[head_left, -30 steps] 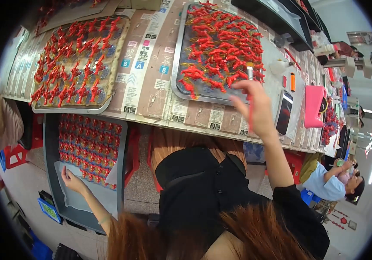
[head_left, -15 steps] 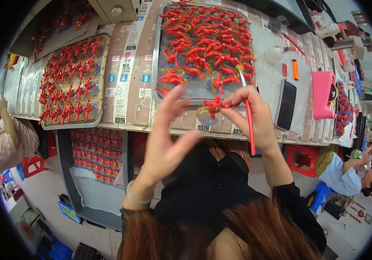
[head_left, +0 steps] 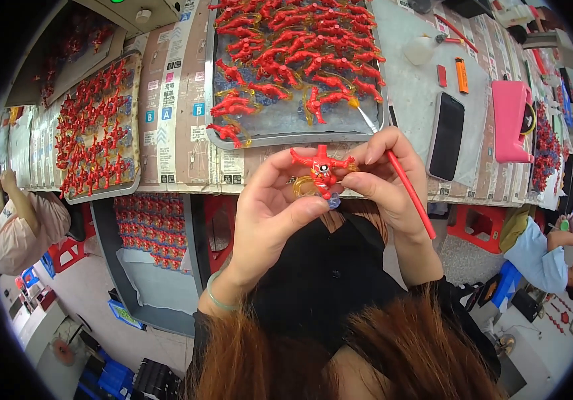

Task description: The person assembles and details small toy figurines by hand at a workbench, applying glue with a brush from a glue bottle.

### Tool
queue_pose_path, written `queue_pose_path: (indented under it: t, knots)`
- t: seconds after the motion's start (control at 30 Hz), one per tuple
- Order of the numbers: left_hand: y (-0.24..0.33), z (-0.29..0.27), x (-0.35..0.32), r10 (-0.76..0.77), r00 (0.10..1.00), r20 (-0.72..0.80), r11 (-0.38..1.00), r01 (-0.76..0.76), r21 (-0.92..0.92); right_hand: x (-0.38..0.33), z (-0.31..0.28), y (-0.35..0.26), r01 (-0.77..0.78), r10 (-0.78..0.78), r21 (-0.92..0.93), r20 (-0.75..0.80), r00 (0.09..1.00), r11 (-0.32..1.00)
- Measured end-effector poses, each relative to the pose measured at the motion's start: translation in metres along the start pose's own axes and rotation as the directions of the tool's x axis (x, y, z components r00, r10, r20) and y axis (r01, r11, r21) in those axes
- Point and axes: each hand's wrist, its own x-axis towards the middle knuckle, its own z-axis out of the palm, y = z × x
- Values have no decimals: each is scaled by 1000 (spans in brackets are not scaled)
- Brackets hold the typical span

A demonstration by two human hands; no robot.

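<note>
A small red toy figure (head_left: pixel 320 169) with a dark face spot and a clear yellow ring is pinched between both hands in front of the table edge. My left hand (head_left: pixel 270 210) grips it from below and the left with thumb and fingers. My right hand (head_left: pixel 386 180) steadies its right side and also holds a thin red paintbrush (head_left: pixel 403 187), whose tip points up toward the tray. Behind it, a grey metal tray (head_left: pixel 280 127) carries several more red figures (head_left: pixel 286 53).
A second tray of red figures (head_left: pixel 100 127) lies at the left, another rack (head_left: pixel 153 223) below the table. A black phone (head_left: pixel 446 135), pink case (head_left: pixel 512 120), orange lighter (head_left: pixel 462 75) and white cup (head_left: pixel 420 48) sit right. Other people work at the far left (head_left: pixel 23 223) and right (head_left: pixel 553 257).
My left hand rose from the low rack to meet the right. Both hands now hold one red figure closer to me, and the view tilted toward the right tray.
</note>
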Motion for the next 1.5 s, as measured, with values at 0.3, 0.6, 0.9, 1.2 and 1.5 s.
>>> queue_pose_path:
  t: [0.3, 0.6, 0.9, 1.2, 1.5]
  knots:
    - [-5, 0, 10, -96, 987, -129, 995, 90, -52, -1, -1, 2, 345, -367, -406, 26, 930, 846]
    - [-16, -3, 6, 428, 903, -44, 688, -294, 664, 2, 9, -8, 256, -298, -223, -182, 937, 941]
    - [-16, -6, 0, 532, 847, -9, 529, -325, 784, 10, -3, -13, 263, -405, -704, -37, 914, 659]
    - [-14, -20, 3, -232, 965, 121, 754, 256, -605, 3, -2, -13, 399, -499, -439, -138, 855, 805]
    - [-18, -19, -1, -102, 992, 80, 902, 126, -413, 11, 28, -3, 219, -311, -502, -107, 944, 837]
